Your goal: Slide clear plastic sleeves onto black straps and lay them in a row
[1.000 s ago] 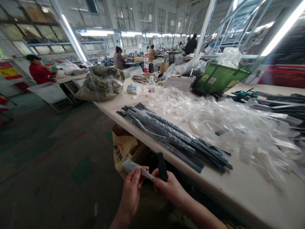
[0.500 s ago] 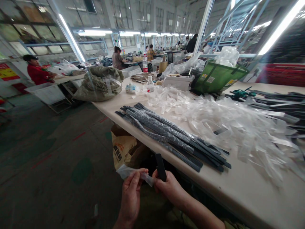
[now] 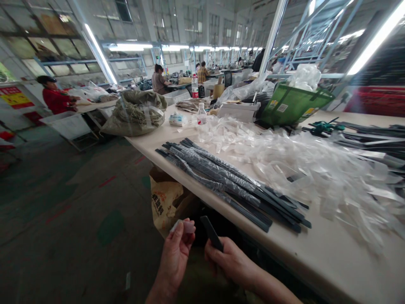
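Note:
My left hand [image 3: 177,247] pinches a small piece of clear plastic film [image 3: 189,227] between thumb and fingers, just off the table's near edge. To its right, my right hand [image 3: 229,255] is closed around a flat dark grey strip [image 3: 211,233], whose end sticks up past the thumb. The rest of that strip is hidden by the hand and the dark below. The two hands are apart. Beyond them on the table lies a bundle of similar dark strips [image 3: 221,179], several of them wrapped in clear plastic.
Loose clear plastic film [image 3: 310,160] is heaped on the table [image 3: 319,257]. A green bag [image 3: 284,105], bottle [image 3: 201,115] and woven sack [image 3: 136,112] stand farther back. Below the table edge is a brown paper bag [image 3: 161,202]. People work at other tables.
My hands have drawn apart. The plastic film that stretched between them is now bunched in my left hand only, and the strip in my right hand leans more to the left.

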Available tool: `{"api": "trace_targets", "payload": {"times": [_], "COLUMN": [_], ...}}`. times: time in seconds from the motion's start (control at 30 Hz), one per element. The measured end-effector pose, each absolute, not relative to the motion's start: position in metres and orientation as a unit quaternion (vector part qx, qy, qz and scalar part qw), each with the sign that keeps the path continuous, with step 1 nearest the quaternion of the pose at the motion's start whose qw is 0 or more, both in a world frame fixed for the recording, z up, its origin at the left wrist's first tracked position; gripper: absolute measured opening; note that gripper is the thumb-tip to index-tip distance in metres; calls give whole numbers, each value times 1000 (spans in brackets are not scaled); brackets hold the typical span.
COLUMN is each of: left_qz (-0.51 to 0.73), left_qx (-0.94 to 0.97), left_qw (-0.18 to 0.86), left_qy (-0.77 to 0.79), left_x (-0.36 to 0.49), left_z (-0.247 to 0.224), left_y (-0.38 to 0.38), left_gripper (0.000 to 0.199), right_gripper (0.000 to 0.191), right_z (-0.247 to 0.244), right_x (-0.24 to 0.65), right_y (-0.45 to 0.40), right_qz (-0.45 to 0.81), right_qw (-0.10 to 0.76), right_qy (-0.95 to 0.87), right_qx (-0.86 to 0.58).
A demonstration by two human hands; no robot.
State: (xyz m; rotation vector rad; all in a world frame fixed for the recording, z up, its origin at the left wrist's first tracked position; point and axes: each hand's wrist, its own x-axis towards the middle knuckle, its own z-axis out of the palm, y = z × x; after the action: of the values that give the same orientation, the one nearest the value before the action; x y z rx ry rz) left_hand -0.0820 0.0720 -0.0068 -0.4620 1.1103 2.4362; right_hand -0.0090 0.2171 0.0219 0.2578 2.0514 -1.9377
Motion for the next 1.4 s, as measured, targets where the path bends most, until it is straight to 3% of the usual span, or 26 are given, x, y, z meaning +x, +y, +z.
{"api": "trace_targets", "payload": {"times": [0.2, 0.4, 0.67, 0.8, 0.97, 1.4], "left_qz": [894, 894, 890, 893, 893, 856], "left_qx": [-200, -216, -234, -224, -198, -117], "left_qw": [217, 227, 235, 235, 244, 260], "left_qy": [337, 320, 314, 313, 324, 432], "left_x": [-85, -83, -82, -81, -80, -75], "left_z": [-8, -3, 5, 0, -7, -4], "left_y": [74, 74, 73, 72, 71, 65], "left_gripper": [23, 6, 19, 4, 36, 40], "right_gripper": [18, 18, 17, 20, 20, 16], "right_z": [15, 16, 6, 5, 8, 5], "right_x": [-6, -8, -9, -9, -10, -11], "right_y": [209, 209, 209, 209, 211, 215], "right_qz": [-660, -667, -660, -658, -655, -639], "right_qw": [208, 198, 230, 237, 254, 353], "right_qy": [717, 714, 708, 709, 709, 682], "right_qx": [79, 81, 98, 91, 70, 55]}}
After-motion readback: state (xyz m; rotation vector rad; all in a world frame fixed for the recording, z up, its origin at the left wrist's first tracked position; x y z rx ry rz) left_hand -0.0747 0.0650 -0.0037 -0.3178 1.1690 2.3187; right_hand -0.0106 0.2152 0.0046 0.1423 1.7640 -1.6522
